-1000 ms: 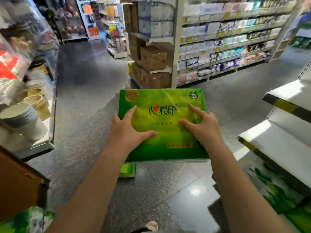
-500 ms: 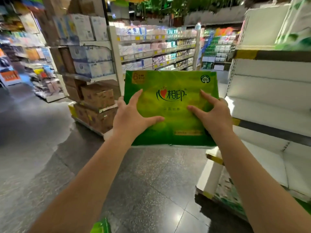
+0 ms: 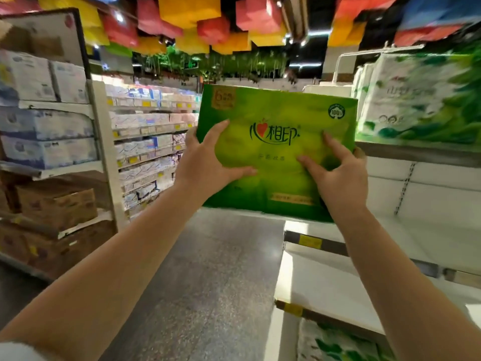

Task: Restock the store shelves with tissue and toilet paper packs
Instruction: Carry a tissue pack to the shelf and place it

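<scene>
Higher than half a second ago, the green tissue pack (image 3: 276, 152) now sits at head height, and my view has tipped up to take in the coloured ceiling blocks (image 3: 187, 19), where before I saw mostly floor (image 3: 208, 269).

Going from the big things down: the white shelf unit (image 3: 421, 183) on my right is mostly bare. Its middle shelf (image 3: 325, 280) and the one above it show white board with nothing on them in view. The top shelf (image 3: 416, 149) already carries white-and-green packs (image 3: 416, 100), and more green-printed packs (image 3: 338, 345) lie at the bottom. So I judge the restock as started but far from done, with at least two shelves left to fill.

The pack I carry is in the air, just left of the top shelf's stock, not yet resting on any board. My left hand (image 3: 205, 162) grips its left edge, thumb across the front and fingers spread. My right hand (image 3: 338, 175) clutches the lower right part, fingertips pressed into the wrap.

Across the aisle, the far shelves (image 3: 145, 142) are full.
</scene>
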